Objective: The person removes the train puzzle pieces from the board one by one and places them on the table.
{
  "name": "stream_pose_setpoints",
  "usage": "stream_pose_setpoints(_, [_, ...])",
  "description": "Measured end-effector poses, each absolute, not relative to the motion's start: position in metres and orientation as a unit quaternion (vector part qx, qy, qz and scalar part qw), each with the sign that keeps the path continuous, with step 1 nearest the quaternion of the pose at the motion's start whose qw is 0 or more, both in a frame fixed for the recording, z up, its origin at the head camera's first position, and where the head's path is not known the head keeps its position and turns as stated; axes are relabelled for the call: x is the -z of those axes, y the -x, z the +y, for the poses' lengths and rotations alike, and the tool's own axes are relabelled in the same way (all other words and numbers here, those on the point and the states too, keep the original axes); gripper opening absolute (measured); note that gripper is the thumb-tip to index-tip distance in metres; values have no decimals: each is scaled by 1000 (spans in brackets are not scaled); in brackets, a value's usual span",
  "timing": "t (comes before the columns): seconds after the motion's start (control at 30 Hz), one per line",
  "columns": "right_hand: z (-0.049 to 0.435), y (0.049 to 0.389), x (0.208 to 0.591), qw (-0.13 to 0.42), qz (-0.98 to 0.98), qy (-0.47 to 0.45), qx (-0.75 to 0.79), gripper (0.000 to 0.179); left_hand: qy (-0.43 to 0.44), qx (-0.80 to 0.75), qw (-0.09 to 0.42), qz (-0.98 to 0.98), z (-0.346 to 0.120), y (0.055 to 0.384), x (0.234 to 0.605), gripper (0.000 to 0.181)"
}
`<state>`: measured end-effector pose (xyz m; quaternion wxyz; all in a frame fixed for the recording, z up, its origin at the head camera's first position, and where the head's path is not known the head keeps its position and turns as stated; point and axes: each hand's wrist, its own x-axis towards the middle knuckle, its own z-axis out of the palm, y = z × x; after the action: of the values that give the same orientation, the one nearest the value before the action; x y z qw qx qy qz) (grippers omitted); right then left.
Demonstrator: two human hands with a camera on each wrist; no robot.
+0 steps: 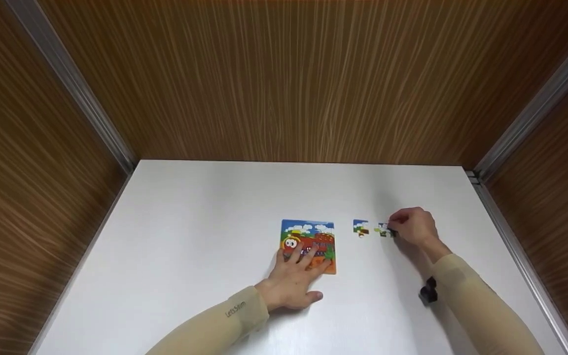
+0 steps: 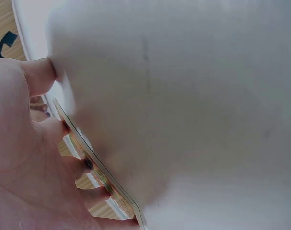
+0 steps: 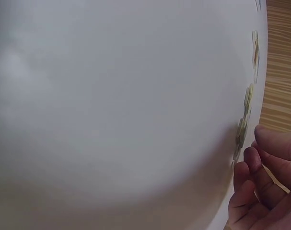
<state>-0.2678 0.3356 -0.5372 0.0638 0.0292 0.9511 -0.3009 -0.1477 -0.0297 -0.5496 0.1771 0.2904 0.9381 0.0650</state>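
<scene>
A: Where's the picture puzzle?
B: The picture board (image 1: 314,238) lies flat on the white tabletop (image 1: 205,222), under the left hand (image 1: 291,285). Off to its right, well apart: a loose jigsaw piece (image 1: 360,226), then a small cluster of pieces (image 1: 383,229) by the right hand (image 1: 416,228).

A: Left grip?
B: None, really. Fingers spread and laid across the printed face; thumb out to the side, off the board. Presses, doesn't clasp.

A: And the right?
B: Fingers bent in, tips at the near end of the cluster. From the wrist view I can't tell whether anything is pinched.

A: How would the stuff handle?
B: Light, I'd judge. The board shows a thin, pale edge; looks like stiff card or thin wood. Loose pieces probably skid at a nudge on that smooth top.

A: Fragile?
B: Not very. Narrow knobs are the weak spots; they could bend or fray if levered.

A: Best hold?
B: For a piece, thumb and forefinger on opposite edges of its broad part. Flat as they lie, a fingertip slide seems easier than a lift. For the board, spread fingers, as now, should steady it.
</scene>
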Motion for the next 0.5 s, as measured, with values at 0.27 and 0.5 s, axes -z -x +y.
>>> stream_pose_setpoints(0.27, [329,266,529,66,939,-33,336,26,-289,-69,173,939,-29,148,548,80])
stream_pose_setpoints(0.5, [320,264,525,57,938,-14,343,26,-287,-77,182,937,-29,150,549,80])
